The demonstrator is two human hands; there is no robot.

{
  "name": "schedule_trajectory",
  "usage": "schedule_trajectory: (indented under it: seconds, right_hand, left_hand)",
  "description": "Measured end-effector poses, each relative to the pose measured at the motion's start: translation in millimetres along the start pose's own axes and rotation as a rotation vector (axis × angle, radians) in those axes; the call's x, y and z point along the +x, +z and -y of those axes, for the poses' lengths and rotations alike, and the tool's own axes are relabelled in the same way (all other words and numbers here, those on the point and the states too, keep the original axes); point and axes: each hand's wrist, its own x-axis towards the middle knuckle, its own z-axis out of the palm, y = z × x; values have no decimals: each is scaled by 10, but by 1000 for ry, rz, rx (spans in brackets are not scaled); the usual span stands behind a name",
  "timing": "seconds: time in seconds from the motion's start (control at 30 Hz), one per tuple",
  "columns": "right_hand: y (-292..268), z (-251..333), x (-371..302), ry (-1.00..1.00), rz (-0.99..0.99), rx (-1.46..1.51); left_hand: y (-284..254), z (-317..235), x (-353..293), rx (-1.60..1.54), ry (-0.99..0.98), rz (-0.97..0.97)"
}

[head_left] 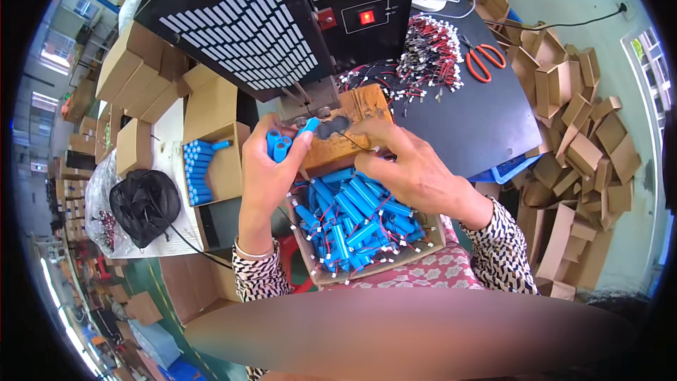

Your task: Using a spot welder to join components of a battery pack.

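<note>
My left hand (262,173) is closed around several blue cylindrical battery cells (281,148). One of these cells points up and right, its end over the wooden block (372,104) and close under the welder's electrodes (303,95). My right hand (417,169) is at the block's right side with its fingers pinched together. A thin dark wire lead (355,142) runs from near the cell toward those fingertips, which are partly hidden. Below both hands sits a cardboard box (377,268) full of blue cells (360,201) with red leads and white connectors.
A black spot welder (367,42) with a lit red switch stands ahead. White-tipped wire leads (431,53) and orange-handled scissors (485,62) lie right of it. At left, an open carton (222,169) holds more cells. Empty cardboard boxes (578,141) are heaped at right.
</note>
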Motion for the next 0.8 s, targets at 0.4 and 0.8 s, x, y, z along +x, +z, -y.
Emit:
schedule_trajectory:
  seconds: [0.4,0.8]
  right_hand:
    - [7,102,203,383,122,476]
    - [377,-262,439,530,-180,610]
  left_hand:
    - [263,236,101,312,538,-116]
    - [309,262,93,285,577,-142]
